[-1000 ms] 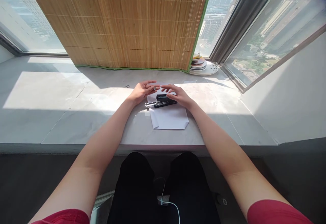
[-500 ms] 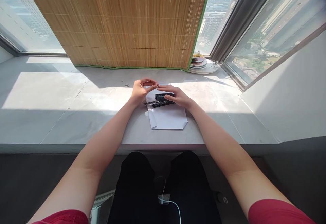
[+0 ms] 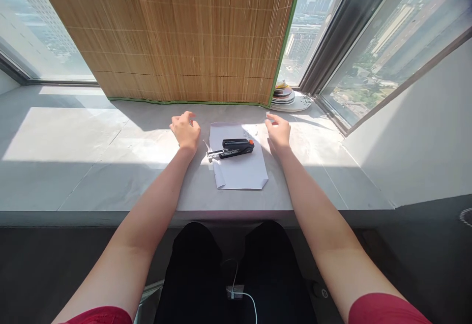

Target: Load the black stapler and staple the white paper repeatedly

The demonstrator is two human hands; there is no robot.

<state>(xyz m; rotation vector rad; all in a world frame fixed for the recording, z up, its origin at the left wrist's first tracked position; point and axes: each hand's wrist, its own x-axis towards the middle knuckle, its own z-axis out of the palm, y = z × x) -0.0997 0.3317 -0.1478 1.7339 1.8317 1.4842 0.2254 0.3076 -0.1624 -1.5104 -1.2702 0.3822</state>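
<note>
A black stapler (image 3: 239, 144) with an orange tip lies open on white paper (image 3: 241, 175), its metal inner rail (image 3: 214, 154) sticking out to the left. To the left of the paper my left hand (image 3: 185, 131) is over the sill, fingers bent and apart, with nothing visible in them. My right hand (image 3: 279, 131) is to the right of the paper; its thumb and forefinger pinch a small whitish piece (image 3: 268, 114), too small to name. Neither hand touches the stapler.
The pale stone sill (image 3: 121, 186) runs below a bamboo blind (image 3: 177, 39). Stacked plates (image 3: 287, 100) stand at the back right by the window frame (image 3: 324, 39). A white cable (image 3: 250, 298) hangs near my legs.
My hands, together above the stapler before, have moved apart, the left one to the left and the right one to the right. The stapler is now uncovered; small dark bits on the sill are hidden.
</note>
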